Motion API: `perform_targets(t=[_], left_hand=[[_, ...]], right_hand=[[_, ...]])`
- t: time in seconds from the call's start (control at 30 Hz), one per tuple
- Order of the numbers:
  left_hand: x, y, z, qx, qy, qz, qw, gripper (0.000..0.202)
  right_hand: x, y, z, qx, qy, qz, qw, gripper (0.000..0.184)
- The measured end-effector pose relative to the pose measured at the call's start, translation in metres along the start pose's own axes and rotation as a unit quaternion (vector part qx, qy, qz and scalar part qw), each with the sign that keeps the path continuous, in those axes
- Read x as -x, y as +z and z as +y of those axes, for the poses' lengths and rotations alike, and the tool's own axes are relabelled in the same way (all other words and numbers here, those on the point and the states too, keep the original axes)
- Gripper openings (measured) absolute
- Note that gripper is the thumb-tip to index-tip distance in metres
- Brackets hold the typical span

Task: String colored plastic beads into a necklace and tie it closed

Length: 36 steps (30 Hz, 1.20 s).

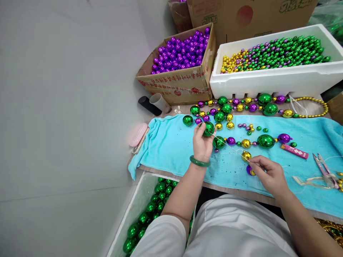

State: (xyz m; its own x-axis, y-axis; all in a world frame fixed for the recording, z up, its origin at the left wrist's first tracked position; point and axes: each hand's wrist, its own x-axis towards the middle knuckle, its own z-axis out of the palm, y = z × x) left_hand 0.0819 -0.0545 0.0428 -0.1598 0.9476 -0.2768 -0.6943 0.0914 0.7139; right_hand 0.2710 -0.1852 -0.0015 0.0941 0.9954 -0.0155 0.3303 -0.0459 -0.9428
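My left hand (202, 142) is closed round a large shiny green ball (208, 128) above a turquoise towel (171, 146); a green bangle sits on that wrist. My right hand (269, 175) pinches a thin needle or thread (230, 147) that runs from the green ball down to my fingers. A gold bead (245, 155) and a purple bead (250, 170) hang on the thread by my right fingers. Strung green, gold and purple beads (265, 141) lie on the towel beyond my hands.
A cardboard box of purple balls (182, 53) and a white foam box of bead strands (273, 53) stand at the back. A foam box of green balls (150, 214) sits below the table edge at my left. Snips (323, 169), a pink lighter (294, 151) and a pink case (138, 134) lie around.
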Motion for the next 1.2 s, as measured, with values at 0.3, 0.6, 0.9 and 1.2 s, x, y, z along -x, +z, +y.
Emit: perform_targets(t=[0.3,0.6,0.9,1.2], left_hand=[[0.027,0.002,-0.023,-0.206,0.204,-0.055,0.955,0.041],[0.036,0.008,-0.032,-0.202,0.230,-0.141,0.941,0.055],[0.041,0.019,-0.037,-0.154,0.160,-0.143,0.964,0.060],[0.056,0.023,-0.051,-0.187,0.158,-0.174,0.954,0.071]], right_hand=[[-0.004,0.008,0.003,-0.062,0.024,0.003,0.998,0.019],[-0.008,0.010,0.025,-0.158,0.053,0.023,0.986,0.019],[-0.012,0.008,0.026,-0.236,0.080,0.009,0.968,0.022],[-0.009,0.010,0.026,-0.271,0.077,-0.002,0.960,0.020]])
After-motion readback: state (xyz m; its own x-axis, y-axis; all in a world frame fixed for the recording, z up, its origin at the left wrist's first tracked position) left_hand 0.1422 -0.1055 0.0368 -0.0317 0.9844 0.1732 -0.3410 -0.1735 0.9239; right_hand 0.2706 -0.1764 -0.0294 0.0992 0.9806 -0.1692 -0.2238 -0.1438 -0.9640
